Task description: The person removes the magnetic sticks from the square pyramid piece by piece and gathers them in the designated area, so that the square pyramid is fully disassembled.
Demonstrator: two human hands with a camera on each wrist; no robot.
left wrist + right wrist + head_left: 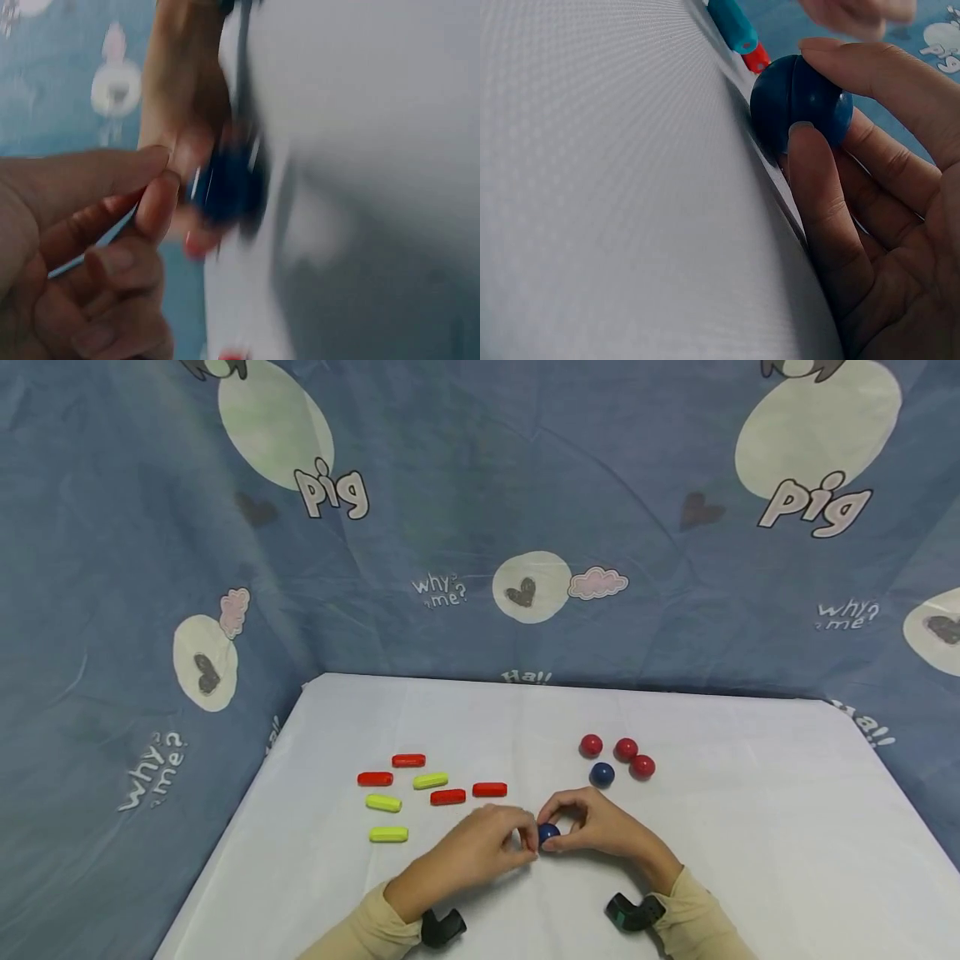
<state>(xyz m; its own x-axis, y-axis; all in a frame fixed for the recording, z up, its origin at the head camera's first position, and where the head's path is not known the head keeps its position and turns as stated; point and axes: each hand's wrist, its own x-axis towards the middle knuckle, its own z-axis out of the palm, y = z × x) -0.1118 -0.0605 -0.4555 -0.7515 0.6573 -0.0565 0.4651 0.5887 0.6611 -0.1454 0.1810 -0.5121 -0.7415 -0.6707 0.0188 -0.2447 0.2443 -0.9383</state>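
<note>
My right hand [600, 825] pinches a blue ball [549, 834] between thumb and fingers, low over the white table. In the right wrist view a thin dark line runs round the ball [801, 105], and the thumb [817, 202] presses its near side. Just left of the ball, my left hand [487, 843] has its fingers curled. Its thumb and index fingertips meet in the left wrist view, with nothing visible between them. There the blue ball [225, 187] looks blurred in the right hand's fingers. A second blue ball [602, 775] lies behind the right hand.
Several red balls [626, 749] lie around the second blue ball. On the left are several long red pieces [447, 797] and three yellow-green ones [388, 834]. A patterned blue cloth [420, 635] hangs behind the white table [750, 827].
</note>
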